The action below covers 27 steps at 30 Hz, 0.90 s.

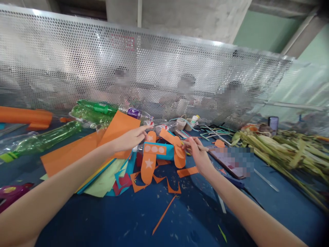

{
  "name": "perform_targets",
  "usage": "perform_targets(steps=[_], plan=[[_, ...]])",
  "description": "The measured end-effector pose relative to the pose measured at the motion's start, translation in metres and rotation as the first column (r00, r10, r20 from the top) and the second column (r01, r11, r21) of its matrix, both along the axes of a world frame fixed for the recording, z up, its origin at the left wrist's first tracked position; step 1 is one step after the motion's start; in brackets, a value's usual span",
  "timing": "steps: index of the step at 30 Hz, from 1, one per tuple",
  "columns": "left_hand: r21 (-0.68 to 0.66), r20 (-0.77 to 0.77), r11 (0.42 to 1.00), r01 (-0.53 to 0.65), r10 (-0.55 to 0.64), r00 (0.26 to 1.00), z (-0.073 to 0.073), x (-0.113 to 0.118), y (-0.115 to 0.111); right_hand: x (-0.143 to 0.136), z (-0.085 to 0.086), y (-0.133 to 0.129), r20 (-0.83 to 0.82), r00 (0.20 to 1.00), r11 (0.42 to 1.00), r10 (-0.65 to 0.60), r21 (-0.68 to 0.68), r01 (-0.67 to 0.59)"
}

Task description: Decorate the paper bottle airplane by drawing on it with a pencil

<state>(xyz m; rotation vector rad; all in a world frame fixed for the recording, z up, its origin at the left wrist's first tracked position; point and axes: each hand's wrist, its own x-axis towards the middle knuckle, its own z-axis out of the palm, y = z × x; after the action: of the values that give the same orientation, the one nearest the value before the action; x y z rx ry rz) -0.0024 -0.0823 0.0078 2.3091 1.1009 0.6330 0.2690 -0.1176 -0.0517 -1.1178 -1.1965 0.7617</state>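
A small craft plane (pixel 164 152) with a blue body, orange paper wings and an orange tail lies on the blue table. White stars and dots mark its orange parts. My left hand (pixel 131 139) hovers beside the nose end, fingers bent and partly together; whether anything is between them is too small to tell. At the tail end, my right hand (pixel 196 149) pinches a thin light-coloured stick (pixel 203 148), its fingertips close to the orange tail pieces.
Coloured paper sheets (pixel 102 181), green bottles (pixel 64 132) and a purple tool (pixel 15 195) are on the left. Orange scraps (pixel 138 183) lie in front. A phone (pixel 228 161) and corn husks (pixel 282 151) are on the right. Behind stands a perforated metal screen (pixel 159 61), people beyond.
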Motion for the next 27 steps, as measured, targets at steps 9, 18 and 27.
perform_targets(steps=[9, 18, 27], plan=[[-0.274, 0.298, 0.889, 0.366, -0.284, 0.912, -0.028, 0.027, -0.017, -0.001, 0.001, -0.001, -0.024, 1.0, 1.0, 0.016, 0.01, -0.016], [-0.16, 0.085, 0.922, 0.353, -0.344, 0.935, -0.052, 0.05, -0.054, 0.0, -0.004, 0.003, 0.012, 1.0, 0.999, 0.021, 0.05, -0.022], [0.36, -0.336, 0.83, 0.426, -0.31, 0.889, -0.088, 0.091, -0.08, -0.005, -0.005, 0.0, 0.025, 0.996, 0.994, 0.091, 0.054, -0.093]])
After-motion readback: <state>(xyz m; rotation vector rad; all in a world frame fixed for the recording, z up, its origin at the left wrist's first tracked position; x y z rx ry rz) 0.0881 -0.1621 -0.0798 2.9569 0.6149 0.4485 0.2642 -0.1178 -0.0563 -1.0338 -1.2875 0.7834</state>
